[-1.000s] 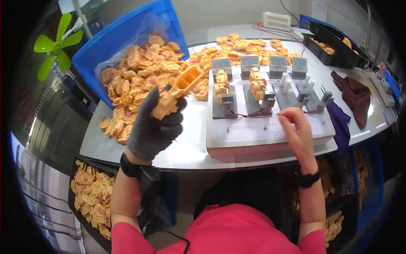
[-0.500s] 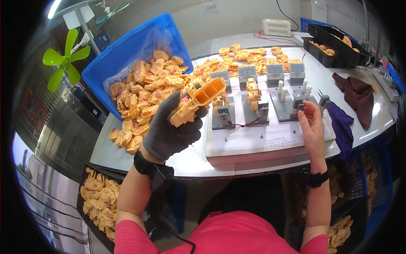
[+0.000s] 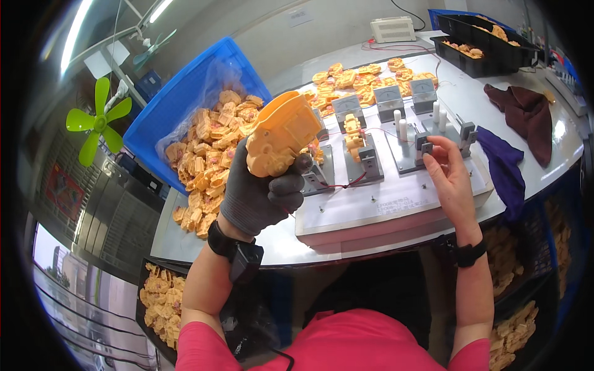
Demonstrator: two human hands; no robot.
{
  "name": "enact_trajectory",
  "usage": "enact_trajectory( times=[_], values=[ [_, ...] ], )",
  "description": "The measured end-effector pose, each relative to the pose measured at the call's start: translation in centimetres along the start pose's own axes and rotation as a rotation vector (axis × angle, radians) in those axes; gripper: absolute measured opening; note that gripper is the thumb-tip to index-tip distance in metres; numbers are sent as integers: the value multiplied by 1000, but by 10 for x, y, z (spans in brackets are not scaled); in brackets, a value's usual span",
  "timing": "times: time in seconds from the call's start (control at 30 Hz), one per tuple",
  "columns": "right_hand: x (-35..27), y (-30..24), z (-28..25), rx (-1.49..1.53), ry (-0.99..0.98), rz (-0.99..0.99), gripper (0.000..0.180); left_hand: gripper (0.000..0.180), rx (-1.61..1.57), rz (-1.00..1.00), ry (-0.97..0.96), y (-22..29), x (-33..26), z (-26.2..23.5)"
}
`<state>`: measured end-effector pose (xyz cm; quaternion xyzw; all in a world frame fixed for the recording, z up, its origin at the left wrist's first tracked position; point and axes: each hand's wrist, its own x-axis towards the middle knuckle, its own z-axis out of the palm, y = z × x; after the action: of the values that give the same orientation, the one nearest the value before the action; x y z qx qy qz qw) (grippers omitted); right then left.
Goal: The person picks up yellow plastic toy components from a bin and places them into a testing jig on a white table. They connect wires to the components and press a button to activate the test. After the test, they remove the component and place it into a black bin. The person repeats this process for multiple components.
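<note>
My gloved left hand (image 3: 253,195) is closed around a yellow-orange plastic housing (image 3: 286,133), raised in front of the heap with its open boxy end tilted up. My bare right hand (image 3: 456,185) has thumb and index finger at a grey clamp block (image 3: 423,146) on the right-hand test fixture (image 3: 398,157), which has white posts. In the middle fixture (image 3: 365,176) another yellow housing (image 3: 353,136) stands upright beside its clamp. A further fixture (image 3: 320,179) is partly covered by the raised housing. Small panel meters (image 3: 389,102) stand behind the fixtures.
A blue crate (image 3: 145,133) spills a heap of yellow housings (image 3: 207,161) across the table's left. More housings (image 3: 345,78) lie behind the meters. Dark cloths (image 3: 523,117) lie at right, near black trays (image 3: 473,65). A white base board (image 3: 346,226) carries the fixtures.
My left hand has raised and turned the housing, so its side now faces me. My right hand stays at the clamp. The whole view has tilted slightly.
</note>
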<state>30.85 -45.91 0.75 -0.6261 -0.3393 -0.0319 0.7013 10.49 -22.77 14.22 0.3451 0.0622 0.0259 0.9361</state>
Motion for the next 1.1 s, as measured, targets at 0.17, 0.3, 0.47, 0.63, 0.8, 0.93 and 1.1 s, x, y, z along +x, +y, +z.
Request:
enact_trajectory(
  times=[0.17, 0.3, 0.47, 0.63, 0.8, 0.93, 1.1],
  values=[
    [1, 1, -1, 42, -7, 17, 33, 58, 30, -54, -49, -1, 16, 0],
    [3, -3, 1, 42, -12, -24, 27, 58, 165, -132, 16, 10, 38, 12],
    [0, -3, 0, 11, -11, -53, 22, 64, 1129, 243, 189, 20, 111, 27],
    [1, -6, -3, -22, -22, -48, 24, 71, 1956, 68, 147, 6, 197, 60],
    [0, -3, -4, 4, -20, -45, 24, 61, 2236, 94, 247, -30, 220, 56],
    [0, -3, 1, -12, 6, -84, 23, 55, 2264, 67, 0, -24, 203, 68],
    [1, 7, -5, 13, 6, 9, 20, 46, 2575, 56, -266, -52, 215, 65]
  ],
)
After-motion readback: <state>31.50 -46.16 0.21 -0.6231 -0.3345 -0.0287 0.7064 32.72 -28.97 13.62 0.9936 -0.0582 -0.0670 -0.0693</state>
